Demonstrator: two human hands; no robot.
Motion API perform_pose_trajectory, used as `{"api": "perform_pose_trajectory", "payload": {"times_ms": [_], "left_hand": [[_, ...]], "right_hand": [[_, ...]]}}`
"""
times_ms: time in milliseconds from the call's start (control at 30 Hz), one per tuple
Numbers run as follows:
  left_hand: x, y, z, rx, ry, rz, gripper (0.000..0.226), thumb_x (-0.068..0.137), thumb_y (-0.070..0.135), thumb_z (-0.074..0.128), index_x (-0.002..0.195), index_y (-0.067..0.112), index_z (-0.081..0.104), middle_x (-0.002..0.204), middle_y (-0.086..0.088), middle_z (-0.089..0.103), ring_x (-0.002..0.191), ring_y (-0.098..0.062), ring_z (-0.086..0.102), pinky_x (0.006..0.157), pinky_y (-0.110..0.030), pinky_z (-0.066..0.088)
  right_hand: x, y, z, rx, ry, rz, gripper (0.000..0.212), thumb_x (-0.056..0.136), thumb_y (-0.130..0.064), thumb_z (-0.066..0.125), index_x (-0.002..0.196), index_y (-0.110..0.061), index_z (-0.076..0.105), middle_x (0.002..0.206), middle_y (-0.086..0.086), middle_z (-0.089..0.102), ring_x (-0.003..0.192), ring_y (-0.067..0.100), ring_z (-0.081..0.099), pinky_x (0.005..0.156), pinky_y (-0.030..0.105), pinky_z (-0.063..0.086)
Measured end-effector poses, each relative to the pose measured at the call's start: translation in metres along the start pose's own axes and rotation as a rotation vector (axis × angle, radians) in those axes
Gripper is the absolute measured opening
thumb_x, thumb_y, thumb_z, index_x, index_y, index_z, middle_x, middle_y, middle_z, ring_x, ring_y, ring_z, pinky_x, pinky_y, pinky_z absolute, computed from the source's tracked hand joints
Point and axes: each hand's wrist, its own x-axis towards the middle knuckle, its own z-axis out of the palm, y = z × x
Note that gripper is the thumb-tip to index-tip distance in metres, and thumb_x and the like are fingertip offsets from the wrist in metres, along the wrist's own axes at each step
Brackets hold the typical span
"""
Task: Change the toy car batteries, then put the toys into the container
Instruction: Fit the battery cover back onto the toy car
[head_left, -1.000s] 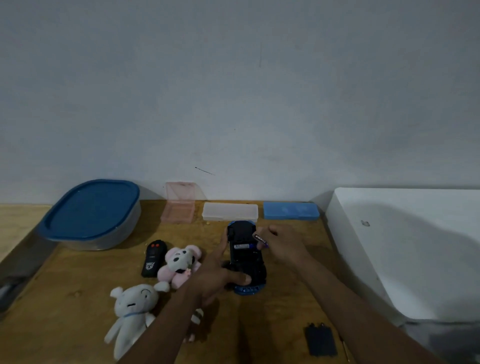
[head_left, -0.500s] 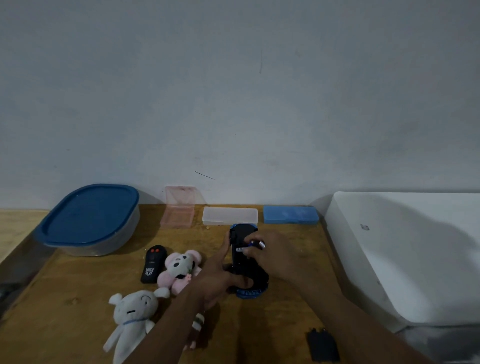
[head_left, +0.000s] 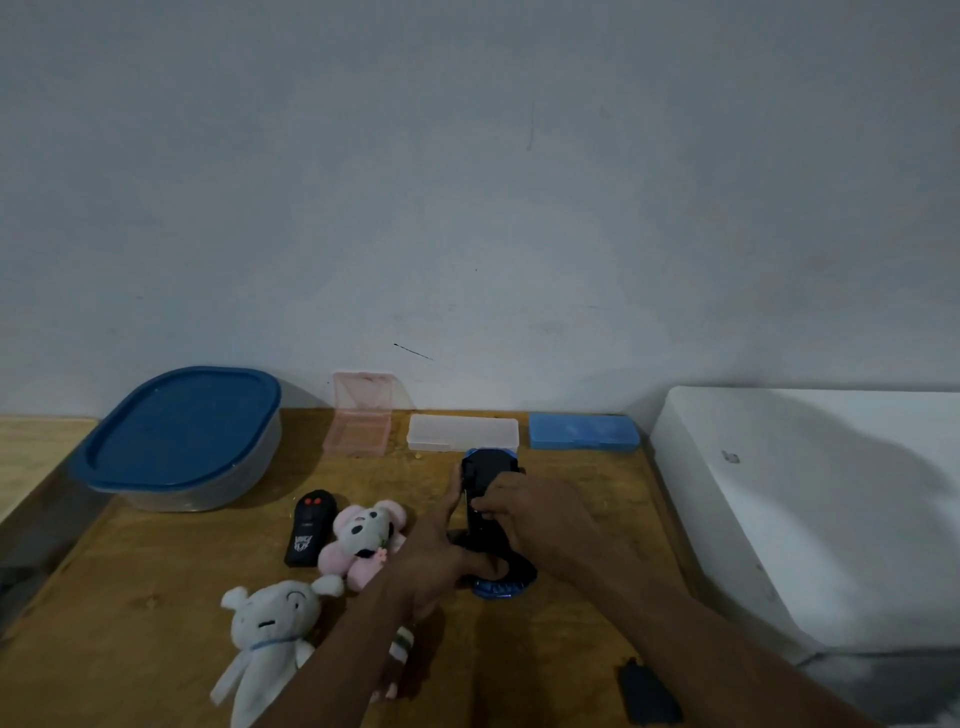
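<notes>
Desk (head_left: 156, 597) of wood, seen from above, the hands I steer reaching in from below. The container (head_left: 197, 496) stands far left with its blue lid on. Two plush toys lie near left, a white one (head_left: 270, 618) and a pink one (head_left: 363, 535), both outside the container. The car (head_left: 488, 465) lies upside down at centre, between the hands. A small black piece (head_left: 647, 696), which I take for its battery cover, lies well apart at near right. I judge the battery change unfinished, the cover still to refit and every toy still to pack. The left hand (head_left: 436, 561) grips the car, thumb over its near end, forefinger along its side. The right hand (head_left: 530, 512) curls its fingers tight onto the underside. I cannot tell whether they pinch a battery.
</notes>
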Motion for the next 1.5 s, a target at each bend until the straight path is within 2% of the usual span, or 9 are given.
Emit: {"api": "perform_pose_trajectory", "payload": {"times_ms": [433, 500, 700, 833, 1033, 1167, 1300, 1400, 1500], "left_hand": [[0.000, -0.006, 0.007, 0.029, 0.031, 0.036, 0.117, 0.071, -0.023, 0.066, 0.148, 0.047, 0.013, 0.122, -0.009, 0.065, 0.099, -0.026, 0.068, 0.075, -0.039, 0.059], [0.003, -0.007, 0.003, 0.007, 0.030, 0.023, 0.117, 0.071, -0.021, 0.069, 0.148, 0.048, 0.013, 0.123, -0.012, 0.064, 0.102, -0.031, 0.067, 0.080, -0.046, 0.058], [0.007, -0.007, -0.009, 0.030, 0.010, -0.011, 0.119, 0.071, -0.016, 0.073, 0.148, 0.050, 0.010, 0.116, -0.016, 0.068, 0.103, -0.037, 0.066, 0.087, -0.052, 0.055], [0.009, -0.012, -0.012, -0.030, 0.027, 0.000, 0.126, 0.057, -0.007, 0.081, 0.147, 0.051, 0.015, 0.117, -0.016, 0.068, 0.109, -0.039, 0.063, 0.094, -0.061, 0.048], [0.013, -0.016, -0.012, -0.054, 0.021, -0.007, 0.130, 0.051, 0.000, 0.086, 0.146, 0.054, 0.015, 0.116, -0.016, 0.069, 0.110, -0.039, 0.063, 0.094, -0.063, 0.047], [0.015, -0.013, -0.011, -0.071, 0.022, -0.011, 0.125, 0.058, -0.007, 0.083, 0.144, 0.057, 0.017, 0.115, -0.016, 0.069, 0.111, -0.039, 0.062, 0.096, -0.064, 0.045], [0.017, -0.011, -0.012, -0.071, 0.020, -0.010, 0.122, 0.064, -0.015, 0.077, 0.144, 0.056, 0.018, 0.115, -0.018, 0.069, 0.112, -0.040, 0.061, 0.097, -0.063, 0.045], [0.018, -0.010, -0.012, -0.068, 0.033, -0.008, 0.123, 0.062, -0.013, 0.078, 0.145, 0.055, 0.018, 0.113, -0.019, 0.069, 0.111, -0.039, 0.062, 0.096, -0.062, 0.046], [0.017, -0.009, -0.013, -0.074, 0.035, 0.004, 0.123, 0.058, -0.010, 0.080, 0.144, 0.056, 0.020, 0.114, -0.019, 0.069, 0.111, -0.040, 0.062, 0.095, -0.064, 0.045]], "right_hand": [[-0.005, -0.001, -0.004, -0.191, -0.183, -0.135, 0.027, 0.096, -0.020, 0.047, 0.120, -0.014, 0.058, 0.120, 0.006, 0.056, 0.090, 0.027, 0.060, 0.068, 0.037, 0.050], [-0.004, 0.000, -0.006, -0.162, -0.189, -0.128, 0.029, 0.095, -0.018, 0.049, 0.122, -0.014, 0.059, 0.122, 0.005, 0.056, 0.094, 0.027, 0.060, 0.070, 0.036, 0.049], [0.006, -0.004, -0.010, 0.252, -0.038, 0.219, 0.026, 0.092, -0.020, 0.046, 0.112, -0.019, 0.064, 0.107, 0.002, 0.066, 0.087, 0.015, 0.060, 0.071, 0.026, 0.049], [0.008, -0.001, -0.014, 0.676, 0.003, 0.488, 0.013, 0.094, -0.019, 0.041, 0.103, -0.019, 0.050, 0.100, 0.002, 0.060, 0.090, 0.017, 0.058, 0.073, 0.033, 0.051], [0.008, 0.006, -0.022, 0.819, 0.038, 0.566, 0.027, 0.098, -0.007, 0.037, 0.108, -0.011, 0.062, 0.103, 0.002, 0.060, 0.081, 0.006, 0.056, 0.061, 0.014, 0.046], [0.004, 0.012, -0.015, 0.817, 0.157, 0.543, 0.015, 0.091, -0.011, 0.060, 0.103, -0.015, 0.067, 0.095, 0.003, 0.068, 0.087, 0.014, 0.064, 0.076, 0.027, 0.056], [0.003, 0.012, -0.011, 0.839, 0.208, 0.604, 0.009, 0.086, -0.016, 0.068, 0.094, -0.016, 0.069, 0.092, 0.002, 0.068, 0.087, 0.018, 0.067, 0.075, 0.039, 0.059], [0.001, 0.008, -0.014, 0.902, 0.140, 0.603, 0.012, 0.091, -0.018, 0.063, 0.101, -0.014, 0.068, 0.093, 0.004, 0.068, 0.074, 0.015, 0.067, 0.061, 0.026, 0.057], [-0.001, 0.008, -0.016, 0.735, 0.122, 0.569, 0.018, 0.080, -0.025, 0.075, 0.097, -0.020, 0.070, 0.091, 0.001, 0.069, 0.081, 0.013, 0.065, 0.064, 0.021, 0.054]]}}
